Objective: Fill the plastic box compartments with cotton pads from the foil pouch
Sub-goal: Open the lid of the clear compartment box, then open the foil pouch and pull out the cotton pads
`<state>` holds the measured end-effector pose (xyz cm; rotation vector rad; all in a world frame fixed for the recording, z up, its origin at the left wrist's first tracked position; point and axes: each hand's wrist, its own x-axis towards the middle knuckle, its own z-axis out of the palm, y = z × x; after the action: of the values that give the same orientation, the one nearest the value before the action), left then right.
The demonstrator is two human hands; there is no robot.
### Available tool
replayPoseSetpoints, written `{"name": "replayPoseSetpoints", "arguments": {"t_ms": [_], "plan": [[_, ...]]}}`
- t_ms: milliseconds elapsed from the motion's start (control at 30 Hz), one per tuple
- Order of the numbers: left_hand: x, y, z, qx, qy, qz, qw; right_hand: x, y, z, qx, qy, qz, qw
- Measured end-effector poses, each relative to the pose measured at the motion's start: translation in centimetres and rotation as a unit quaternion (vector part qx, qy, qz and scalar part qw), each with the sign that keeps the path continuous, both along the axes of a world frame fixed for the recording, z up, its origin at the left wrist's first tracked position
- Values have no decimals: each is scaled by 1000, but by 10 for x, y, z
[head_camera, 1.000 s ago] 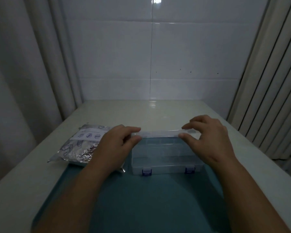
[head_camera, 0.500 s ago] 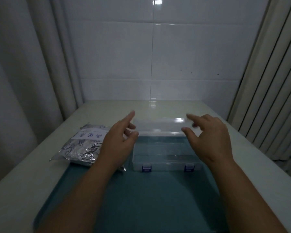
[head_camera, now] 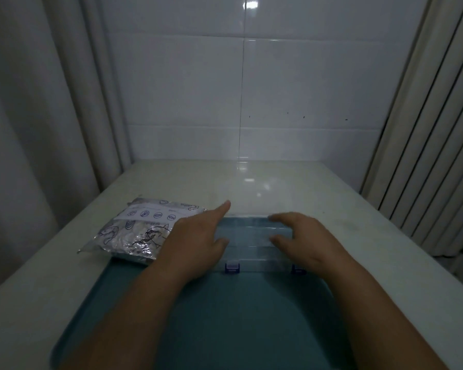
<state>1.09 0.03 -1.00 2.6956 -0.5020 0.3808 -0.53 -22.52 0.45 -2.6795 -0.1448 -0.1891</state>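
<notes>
Plastic box (head_camera: 254, 243) between left hand (head_camera: 195, 240), right hand (head_camera: 305, 240); both spread.

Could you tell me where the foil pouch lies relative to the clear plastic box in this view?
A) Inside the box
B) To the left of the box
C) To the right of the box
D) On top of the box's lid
B: the foil pouch rests on the table to the left of the plastic box, partly behind the left hand.
</notes>
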Motion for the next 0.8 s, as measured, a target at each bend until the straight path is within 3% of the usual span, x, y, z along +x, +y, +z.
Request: {"name": "replayPoseSetpoints", "arguments": {"t_ms": [133,433,633,733,800], "plan": [[1,-1,-4,127,-29,-13,991,1,6,-2,-48,65,6,997],[-2,-12,-9,114,-24,-60,991,1,0,5,8,85,-67,994],[-4,10,6,-8,-22,4,1000,-2,11,12,-29,7,-54,998],[-1,24,20,-174,5,66,983,-1,22,24,1,11,-15,1000],[5,35,29,-228,20,109,967,3,30,31,17,24,12,1000]]}}
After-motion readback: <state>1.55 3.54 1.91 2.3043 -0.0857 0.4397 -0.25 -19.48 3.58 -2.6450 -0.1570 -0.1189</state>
